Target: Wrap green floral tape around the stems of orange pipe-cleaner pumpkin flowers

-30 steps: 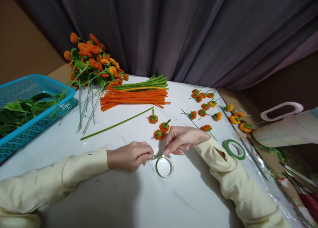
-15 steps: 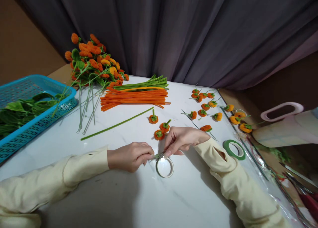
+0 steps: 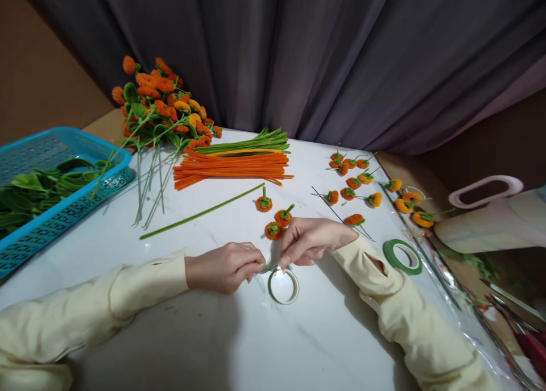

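Roughly crosswise, green strand (image 3: pixel 270 267) (small, blurred), slanting up rightward, between fingers (image 3: pixel 255 258).

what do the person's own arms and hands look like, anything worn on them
The left hand and right hand are bare, with no gloves or watch showing. Both arms wear long, loose, pale cream sleeves, plain and wrinkled: the left sleeve and the right sleeve end at the wrists. The right one has an open slit near its end.
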Tool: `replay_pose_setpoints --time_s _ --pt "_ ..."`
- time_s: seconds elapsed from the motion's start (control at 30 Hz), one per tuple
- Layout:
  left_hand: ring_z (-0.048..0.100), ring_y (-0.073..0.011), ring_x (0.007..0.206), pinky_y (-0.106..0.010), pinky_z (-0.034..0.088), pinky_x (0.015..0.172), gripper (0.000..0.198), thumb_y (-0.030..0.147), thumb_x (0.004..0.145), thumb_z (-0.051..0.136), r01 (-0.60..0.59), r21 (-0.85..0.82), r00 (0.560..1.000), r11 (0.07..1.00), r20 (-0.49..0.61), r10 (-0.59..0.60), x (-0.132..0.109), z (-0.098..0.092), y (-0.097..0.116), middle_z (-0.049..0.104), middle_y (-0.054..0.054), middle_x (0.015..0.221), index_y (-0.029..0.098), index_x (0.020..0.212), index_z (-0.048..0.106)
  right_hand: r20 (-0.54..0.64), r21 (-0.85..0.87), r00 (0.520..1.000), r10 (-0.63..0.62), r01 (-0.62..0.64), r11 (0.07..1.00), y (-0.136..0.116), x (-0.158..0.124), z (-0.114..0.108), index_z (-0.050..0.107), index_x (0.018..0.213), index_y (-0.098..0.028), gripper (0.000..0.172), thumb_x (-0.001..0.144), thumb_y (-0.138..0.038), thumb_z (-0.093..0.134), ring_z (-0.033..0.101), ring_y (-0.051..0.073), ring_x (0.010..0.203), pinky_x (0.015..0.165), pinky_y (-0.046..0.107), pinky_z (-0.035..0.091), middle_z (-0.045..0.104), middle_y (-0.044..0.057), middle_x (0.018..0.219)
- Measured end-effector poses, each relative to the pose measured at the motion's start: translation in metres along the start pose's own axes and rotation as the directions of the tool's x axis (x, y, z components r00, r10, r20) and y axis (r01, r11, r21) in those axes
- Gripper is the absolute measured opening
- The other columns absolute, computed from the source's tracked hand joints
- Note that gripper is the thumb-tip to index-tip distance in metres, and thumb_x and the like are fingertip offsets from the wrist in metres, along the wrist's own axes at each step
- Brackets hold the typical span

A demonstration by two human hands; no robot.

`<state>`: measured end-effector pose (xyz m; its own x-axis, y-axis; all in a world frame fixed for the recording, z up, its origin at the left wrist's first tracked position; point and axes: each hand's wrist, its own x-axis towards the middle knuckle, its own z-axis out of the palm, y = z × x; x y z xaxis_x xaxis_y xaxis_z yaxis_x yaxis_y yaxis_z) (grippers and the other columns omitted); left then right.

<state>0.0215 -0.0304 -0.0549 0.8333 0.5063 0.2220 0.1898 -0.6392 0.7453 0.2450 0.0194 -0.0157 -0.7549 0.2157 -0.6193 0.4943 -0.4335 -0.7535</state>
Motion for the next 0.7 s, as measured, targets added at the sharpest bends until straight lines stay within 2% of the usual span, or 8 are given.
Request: replay_pose_setpoints --time_s 0.3,0.4,0.47,0.53,0.6,0.7 --pt "0.052 -0.0143 0.066 -0.022 0.045 0.065 0.025 0.014 0.093 0.034 -0.009 0.007 1.0 1.0 0.006 0.009 0.001 -0.001 0.001 0.057 -0.001 0.063 0.017 0.075 0.051 -0.005 -0.083 1.0 -0.025 0.024 0.996 -0.003 0.001 0.004 0.07 0.071 -0.009 0.025 0.069 -0.033 0.076 0.026 0.0 0.031 0.029 0.018 0.011 0.049 -0.008 0.041" --pt "0.053 -0.0143 0.067 -0.022 0.044 0.065 0.026 0.014 0.094 0.033 -0.011 0.005 1.0 1.0 0.004 0.011 0.001 -0.002 0.001 0.057 -0.002 0.063 0.017 0.075 0.052 -0.021 -0.185 0.999 -0.039 0.034 0.982 -0.008 -0.007 0.008 0.071 0.073 -0.008 0.029 0.069 -0.037 0.076 0.025 0.001 0.033 0.031 0.019 0.012 0.048 -0.007 0.043" --pt "0.053 -0.0143 0.067 -0.022 0.044 0.065 0.026 0.014 0.094 0.034 -0.022 0.011 1.0 1.0 0.004 0.022 0.0 -0.002 0.001 0.057 -0.002 0.064 0.016 0.075 0.052 -0.052 -0.281 0.997 -0.064 0.047 0.959 -0.011 -0.016 0.013 0.073 0.079 -0.008 0.033 0.07 -0.04 0.075 0.029 0.002 0.037 0.034 0.019 0.018 0.05 -0.006 0.046" --pt "0.053 -0.0143 0.066 -0.022 0.044 0.064 0.026 0.015 0.094 0.034 -0.03 0.02 1.0 0.999 0.006 0.03 0.0 -0.002 0.002 0.056 -0.002 0.064 0.017 0.075 0.051 -0.107 -0.376 0.989 -0.098 0.051 0.925 -0.013 -0.028 0.021 0.074 0.083 -0.009 0.036 0.072 -0.044 0.072 0.037 0.005 0.043 0.04 0.019 0.026 0.052 -0.004 0.049" --pt "0.053 -0.0144 0.066 -0.022 0.044 0.064 0.026 0.015 0.095 0.033 -0.032 0.027 0.999 0.999 0.008 0.032 -0.002 -0.002 0.002 0.056 -0.002 0.064 0.017 0.076 0.051 -0.21 -0.467 0.97 -0.119 0.007 0.884 -0.011 -0.041 0.03 0.073 0.078 -0.01 0.036 0.077 -0.045 0.067 0.041 0.007 0.048 0.045 0.019 0.03 0.054 -0.003 0.05" --pt "0.053 -0.0148 0.066 -0.024 0.045 0.065 0.027 0.016 0.095 0.031 -0.03 0.03 1.0 0.999 0.003 0.029 -0.003 -0.001 0.002 0.057 -0.002 0.064 0.017 0.076 0.05 -0.398 -0.571 0.906 -0.147 -0.119 0.812 0.001 -0.063 0.044 0.072 0.076 -0.011 0.034 0.084 -0.041 0.058 0.041 0.009 0.048 0.045 0.021 0.03 0.058 0.0 0.054"
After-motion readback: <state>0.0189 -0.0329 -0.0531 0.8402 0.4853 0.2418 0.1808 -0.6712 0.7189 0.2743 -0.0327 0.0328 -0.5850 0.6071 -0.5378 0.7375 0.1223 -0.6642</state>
